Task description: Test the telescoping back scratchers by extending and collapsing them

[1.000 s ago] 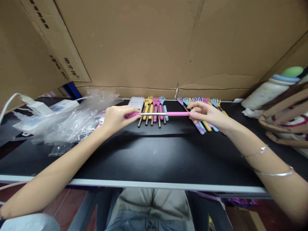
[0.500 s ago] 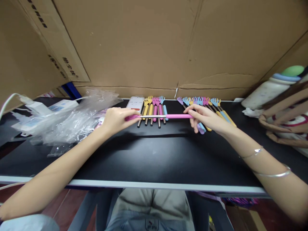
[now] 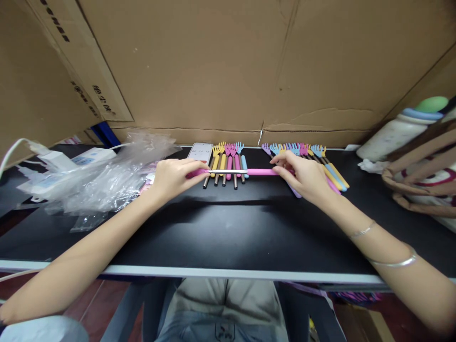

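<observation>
Held level above the black table is a pink telescopic back scratcher (image 3: 261,172) with a bare metal rod in its middle. My left hand (image 3: 178,173) is closed around its pink left end, so the head is hidden. At the other end, my right hand (image 3: 295,171) pinches the pink handle between thumb and fingers. Behind the rod lies a small group of yellow, pink and blue back scratchers (image 3: 228,161), their claw heads toward the cardboard. A second row of mixed-colour back scratchers (image 3: 333,166) lies behind my right hand, which covers part of it.
Crumpled clear plastic bags (image 3: 107,185) and a white power strip (image 3: 53,175) occupy the left side. A phone (image 3: 200,151) displaying digits rests near the cardboard wall (image 3: 199,66). To the right are a white bottle (image 3: 395,135) and a brown bag (image 3: 409,171). The table's pale edge (image 3: 228,273) runs in front.
My right hand has turned and its fingers have drawn together on the pink handle, uncovering more of the row behind. My left hand and the back scratcher stay nearly in place.
</observation>
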A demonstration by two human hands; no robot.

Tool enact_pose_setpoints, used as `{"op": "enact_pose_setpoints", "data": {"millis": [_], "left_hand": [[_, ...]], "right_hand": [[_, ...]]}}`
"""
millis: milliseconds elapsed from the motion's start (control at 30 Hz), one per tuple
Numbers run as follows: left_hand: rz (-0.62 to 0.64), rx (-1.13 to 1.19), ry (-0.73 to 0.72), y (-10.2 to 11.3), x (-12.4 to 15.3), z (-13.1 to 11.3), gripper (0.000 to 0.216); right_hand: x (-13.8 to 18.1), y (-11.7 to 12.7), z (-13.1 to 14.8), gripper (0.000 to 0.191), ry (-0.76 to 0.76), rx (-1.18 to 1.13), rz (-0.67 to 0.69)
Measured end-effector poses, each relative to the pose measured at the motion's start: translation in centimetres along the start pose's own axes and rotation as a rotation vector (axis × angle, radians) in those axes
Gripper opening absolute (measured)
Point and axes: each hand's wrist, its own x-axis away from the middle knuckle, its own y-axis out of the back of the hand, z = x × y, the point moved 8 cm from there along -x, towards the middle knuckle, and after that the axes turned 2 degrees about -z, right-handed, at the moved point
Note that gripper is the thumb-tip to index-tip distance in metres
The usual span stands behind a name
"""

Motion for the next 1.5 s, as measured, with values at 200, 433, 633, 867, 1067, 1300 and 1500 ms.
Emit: {"op": "enact_pose_setpoints", "data": {"millis": [200, 433, 633, 867, 1067, 1300, 1500], "left_hand": [[-0.013, 0.03, 0.02, 0.2, -0.1, 0.1, 0.023], [0.018, 0.059, 0.022, 0.0, -0.1, -0.1, 0.028], [-0.001, 0.035, -0.011, 0.0, 0.1, -0.2, 0.028], [-0.033, -0.016, -0.139, 0.1, 0.3, -1.2, 0.025], [-0.033, -0.045, -0.131, 0.2, 0.0, -1.7, 0.024], [-0.086, 0.064, 0.087, 1.1, -0.4, 0.5, 0.02], [-0.06, 0.053, 0.126, 0.9, -0.4, 1.2, 0.018]], "right_hand": [[0.2, -0.6, 0.6, 0.029, 0.08, 0.014, 0.043], [0.0, -0.7, -0.5, 0.033, 0.007, -0.131, 0.054], [0.0, -1.9, -0.5, 0.033, -0.072, -0.272, 0.164], [0.6, -4.3, -0.4, 0.034, -0.075, -0.381, 0.388], [0.5, -4.2, -0.2, 0.036, -0.079, -0.413, 0.366], [-0.2, -2.7, -1.6, 0.036, -0.255, -0.7, 0.208], [-0.4, -2.4, -2.3, 0.033, -0.234, -0.731, 0.152]]}}
